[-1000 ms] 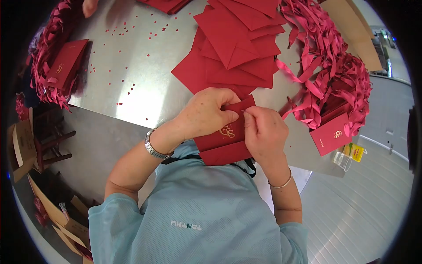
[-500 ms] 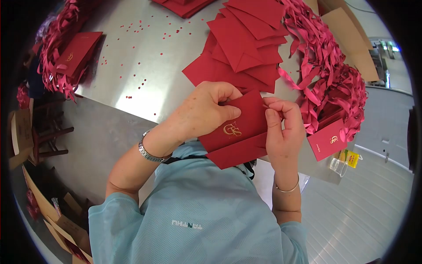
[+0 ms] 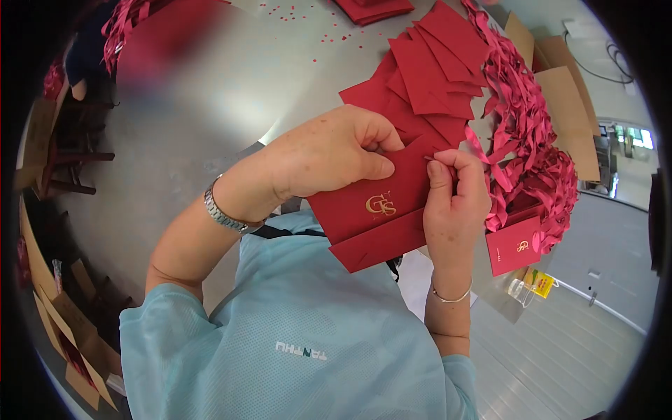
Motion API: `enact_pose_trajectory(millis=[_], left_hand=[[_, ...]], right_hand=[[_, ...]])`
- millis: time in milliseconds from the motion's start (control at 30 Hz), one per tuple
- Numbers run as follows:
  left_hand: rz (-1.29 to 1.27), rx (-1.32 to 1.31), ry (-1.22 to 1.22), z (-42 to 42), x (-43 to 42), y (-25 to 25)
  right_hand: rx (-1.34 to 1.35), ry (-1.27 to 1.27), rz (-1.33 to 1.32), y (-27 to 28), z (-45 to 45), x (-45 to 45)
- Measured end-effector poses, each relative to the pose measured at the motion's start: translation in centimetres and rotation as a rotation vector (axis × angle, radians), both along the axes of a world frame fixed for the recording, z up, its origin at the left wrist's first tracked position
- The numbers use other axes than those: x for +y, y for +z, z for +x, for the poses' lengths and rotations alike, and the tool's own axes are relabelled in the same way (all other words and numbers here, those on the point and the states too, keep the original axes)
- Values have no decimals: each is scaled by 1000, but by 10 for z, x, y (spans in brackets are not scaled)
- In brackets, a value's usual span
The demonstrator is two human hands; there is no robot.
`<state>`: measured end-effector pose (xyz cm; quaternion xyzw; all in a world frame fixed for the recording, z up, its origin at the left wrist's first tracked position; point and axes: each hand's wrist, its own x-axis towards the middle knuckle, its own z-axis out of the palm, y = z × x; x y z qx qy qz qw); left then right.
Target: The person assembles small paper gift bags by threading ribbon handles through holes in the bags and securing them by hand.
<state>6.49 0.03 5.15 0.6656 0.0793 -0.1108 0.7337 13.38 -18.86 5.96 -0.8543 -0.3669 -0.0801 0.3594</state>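
- Steadily, our left hand (image 3: 329, 154) grips a folded red paper bag (image 3: 404, 187), thumb pressed on its front and fingers curled at its upper left side, a hold that seems meant to keep the paper flat.
- Our right hand (image 3: 456, 199) works at the opposite edge, thumb and forefinger pinched on a thin bit (image 3: 429, 158) too small for us to identify; the remaining fingers fold toward the palm.
- The bag sits just in front of our pale blue shirt (image 3: 301, 308), at the near side of the metal table (image 3: 301, 70). Its gold emblem (image 3: 380, 204) faces up and its bottom flap (image 3: 378, 241) points toward us, likely leaving the top end free for both thumbs.
- Beyond our knuckles, a pile of red paper bags (image 3: 420, 77) overlaps loosely, apparently set there for easy reach.
- On our right, a long heap of pink ribbons (image 3: 507, 91) runs beside the pile, perhaps placed to one side against tangling; an emblem-marked bag (image 3: 511, 246) juts from its near end.
- Near that bag we see a clear plastic cup (image 3: 520, 292) touching a yellow packet (image 3: 541, 283). Tiny red dots (image 3: 339, 36) speckle the table's far side.
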Motion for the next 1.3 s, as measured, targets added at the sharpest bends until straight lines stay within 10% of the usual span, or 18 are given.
enact_pose_trajectory(millis=[733, 1033, 1300], left_hand=[[78, -4, 137, -18, -14, -9], [712, -297, 213, -10, -29, -29], [92, 51, 93, -9, 2, -36]], right_hand=[[-350, 254, -72, -10, -5, 8], [-339, 245, -519, -18, -7, 23], [71, 416, -246, -16, 14, 15]])
